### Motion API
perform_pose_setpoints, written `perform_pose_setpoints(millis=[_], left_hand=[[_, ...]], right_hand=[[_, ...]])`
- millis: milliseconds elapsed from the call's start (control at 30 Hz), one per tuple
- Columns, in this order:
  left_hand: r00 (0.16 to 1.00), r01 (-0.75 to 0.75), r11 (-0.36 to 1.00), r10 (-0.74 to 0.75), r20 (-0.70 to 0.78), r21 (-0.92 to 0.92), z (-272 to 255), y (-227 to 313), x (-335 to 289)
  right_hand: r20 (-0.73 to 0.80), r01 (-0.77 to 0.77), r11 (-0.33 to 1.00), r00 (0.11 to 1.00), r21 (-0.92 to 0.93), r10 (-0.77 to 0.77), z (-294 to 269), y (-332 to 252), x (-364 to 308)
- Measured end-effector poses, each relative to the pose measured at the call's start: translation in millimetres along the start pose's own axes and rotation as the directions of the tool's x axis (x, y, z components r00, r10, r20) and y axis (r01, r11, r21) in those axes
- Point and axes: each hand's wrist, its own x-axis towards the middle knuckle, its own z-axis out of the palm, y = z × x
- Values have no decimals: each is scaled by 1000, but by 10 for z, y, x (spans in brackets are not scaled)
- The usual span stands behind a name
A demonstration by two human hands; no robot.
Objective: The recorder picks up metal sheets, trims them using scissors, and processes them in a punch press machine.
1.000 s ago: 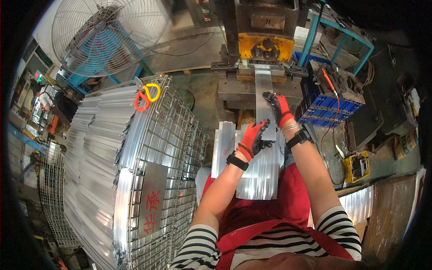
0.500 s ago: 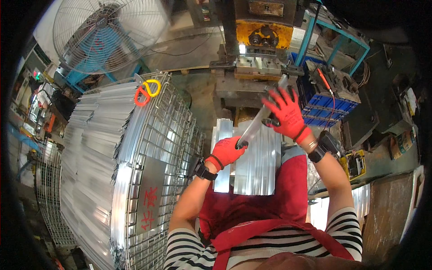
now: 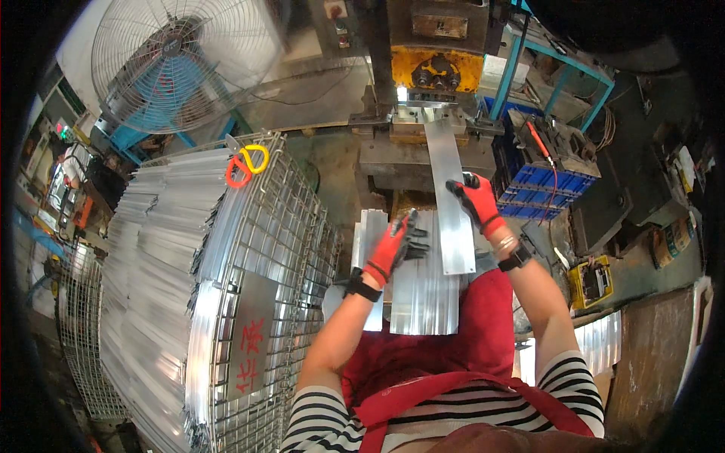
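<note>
A long flat aluminium strip (image 3: 448, 198) slants away from me, its far end at the die (image 3: 411, 115) of the press and its near end above my lap. My right hand (image 3: 479, 204), in a red glove with dark fingers, grips the strip's right edge with fingers closed. To the left, my left hand (image 3: 394, 248), gloved alike, is apart from that strip with its fingers spread and nothing in them. Below it lie a stack of metal strips (image 3: 423, 306) and a narrower stack (image 3: 371, 234) on its left.
A wire mesh cage (image 3: 260, 219) full of metal strips stands left, with red and yellow handles (image 3: 248, 166) on its rim. Behind it is a large fan (image 3: 174, 68). Blue crates (image 3: 540, 181) and a yellow bin (image 3: 590, 281) stand right.
The strip has turned, showing its broad face, and its far end is now at the die. My left hand has let go of it; my right hand, open before, now grips its edge.
</note>
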Motion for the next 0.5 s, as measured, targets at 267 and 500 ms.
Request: perform_pose_setpoints(millis=[267, 500], left_hand=[[839, 214, 975, -149, 524, -67, 181, -105, 409], [990, 71, 997, -71, -123, 1, 398, 35, 538]], right_hand=[[-53, -105, 975, 992, 198, 117, 251, 346, 562], [111, -242, 833, 970, 497, 216, 271, 523, 694]])
